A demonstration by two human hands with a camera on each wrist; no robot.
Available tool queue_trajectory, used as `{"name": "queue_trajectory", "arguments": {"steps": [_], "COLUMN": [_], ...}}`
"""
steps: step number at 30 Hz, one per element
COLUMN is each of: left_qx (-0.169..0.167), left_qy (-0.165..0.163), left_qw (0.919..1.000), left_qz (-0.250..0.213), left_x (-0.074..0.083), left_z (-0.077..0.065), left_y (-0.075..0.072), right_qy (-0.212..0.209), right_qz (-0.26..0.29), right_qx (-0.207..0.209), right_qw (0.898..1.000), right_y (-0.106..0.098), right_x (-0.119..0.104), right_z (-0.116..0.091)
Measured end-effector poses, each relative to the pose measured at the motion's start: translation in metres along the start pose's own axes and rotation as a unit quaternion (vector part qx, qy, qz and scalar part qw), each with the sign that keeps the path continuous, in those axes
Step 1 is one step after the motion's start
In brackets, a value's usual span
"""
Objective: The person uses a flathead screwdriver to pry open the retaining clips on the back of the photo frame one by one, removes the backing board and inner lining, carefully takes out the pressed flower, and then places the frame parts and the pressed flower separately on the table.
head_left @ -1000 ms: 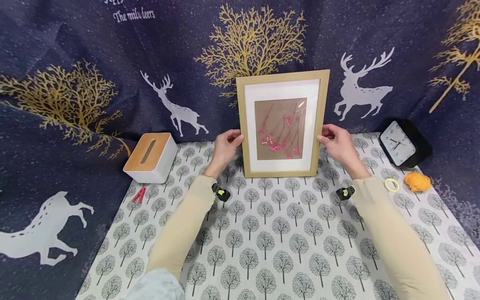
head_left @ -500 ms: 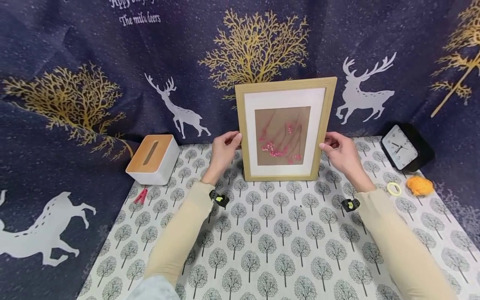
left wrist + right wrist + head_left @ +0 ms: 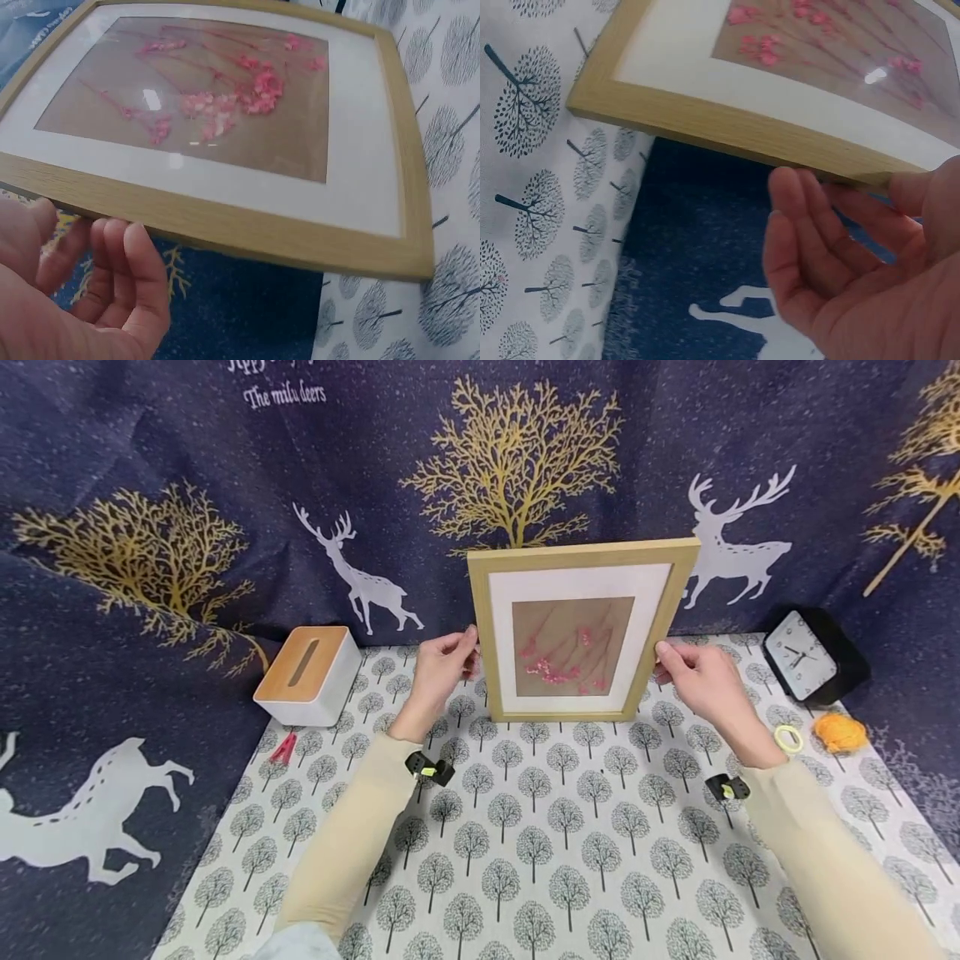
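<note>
A light-wood picture frame point(image 3: 480, 610) stands on the patterned cloth with its top tilted toward me; behind its glass is a print of pink blossoms. My left hand point(image 3: 438, 672) grips its left side edge, thumb at the front and fingers curled behind. On the opposite side edge my right hand point(image 3: 705, 685) holds the frame the same way, at about the same height. In the left wrist view the curled fingers point(image 3: 139, 262) sit right at the frame's edge. The right wrist view shows the fingertips point(image 3: 786, 184) against the frame's side.
A white tissue box point(image 3: 337, 685) with a wooden lid stands at the left, a red clip point(image 3: 283, 748) before it. At the right are a black clock point(image 3: 801, 656), a pale yellow ring point(image 3: 788, 739) and an orange bundle point(image 3: 839, 732). A dark deer-print curtain point(image 3: 600, 460) hangs behind.
The frame's top has tipped toward me, away from the curtain, while its bottom edge stays on the cloth. Both hands have come along, the right hand also shifting rightward.
</note>
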State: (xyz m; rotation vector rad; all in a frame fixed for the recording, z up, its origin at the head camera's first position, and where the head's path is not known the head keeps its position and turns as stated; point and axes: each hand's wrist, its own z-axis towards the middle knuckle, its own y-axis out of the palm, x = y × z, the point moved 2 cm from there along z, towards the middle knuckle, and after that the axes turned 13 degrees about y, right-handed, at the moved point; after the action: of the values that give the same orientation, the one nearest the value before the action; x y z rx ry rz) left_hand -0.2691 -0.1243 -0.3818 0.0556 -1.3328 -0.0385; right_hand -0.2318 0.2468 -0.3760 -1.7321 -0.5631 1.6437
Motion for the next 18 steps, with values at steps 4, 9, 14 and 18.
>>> {"name": "queue_trajectory", "arguments": {"steps": [4,9,14,18], "left_qx": [-0.018,-0.033,-0.044,-0.054], "left_qy": [-0.090,-0.147,-0.168,-0.182], "left_qw": [0.9958,0.9878,0.9816,0.9791], "left_qz": [-0.007,-0.039,-0.079,-0.073], "left_x": [0.000,0.003,0.010,0.011], "left_z": [-0.012,-0.027,-0.046,-0.061], "left_y": [-0.001,-0.002,-0.006,-0.011], "right_qy": [0.023,0.068,0.079,0.061], "right_qz": [0.009,0.084,0.204,0.300], "right_qx": [-0.036,-0.144,-0.204,-0.218], "right_qw": [0.999,0.984,0.954,0.927], "right_y": [-0.004,-0.008,-0.013,-0.011], "right_x": [-0.001,0.001,0.003,0.005], "right_z": [-0.012,-0.027,-0.048,-0.060]}}
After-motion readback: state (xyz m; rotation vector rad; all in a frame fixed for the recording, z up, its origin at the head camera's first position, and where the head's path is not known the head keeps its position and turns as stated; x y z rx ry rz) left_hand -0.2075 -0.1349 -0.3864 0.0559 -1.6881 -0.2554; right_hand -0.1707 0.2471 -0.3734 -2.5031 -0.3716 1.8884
